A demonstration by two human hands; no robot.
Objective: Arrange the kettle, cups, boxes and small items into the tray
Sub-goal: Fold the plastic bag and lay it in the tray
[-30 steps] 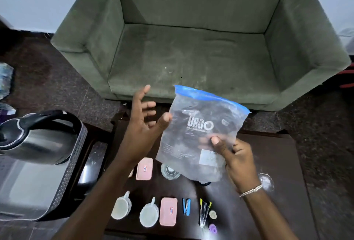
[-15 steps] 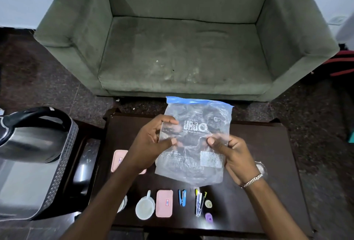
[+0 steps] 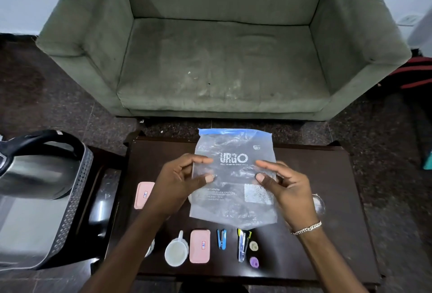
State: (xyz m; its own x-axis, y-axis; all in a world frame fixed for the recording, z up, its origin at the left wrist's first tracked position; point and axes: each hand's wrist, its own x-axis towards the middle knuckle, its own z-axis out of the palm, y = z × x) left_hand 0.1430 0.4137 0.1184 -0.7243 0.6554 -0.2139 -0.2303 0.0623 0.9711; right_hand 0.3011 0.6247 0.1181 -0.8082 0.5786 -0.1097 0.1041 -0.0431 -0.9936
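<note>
while the left hand (image 3: 180, 180) pinches, the bag (image 3: 233, 176) hangs.

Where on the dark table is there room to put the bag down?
The far strip of the table beyond the bag is bare, and so is the right end past the right hand. The near edge is crowded: white cup, pink box, blue stapler, pens.

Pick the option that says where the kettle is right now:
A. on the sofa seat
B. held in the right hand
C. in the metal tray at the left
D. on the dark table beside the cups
C: the steel kettle sits inside the perforated metal tray left of the dark table, while both hands hold the clear zip bag.
</note>
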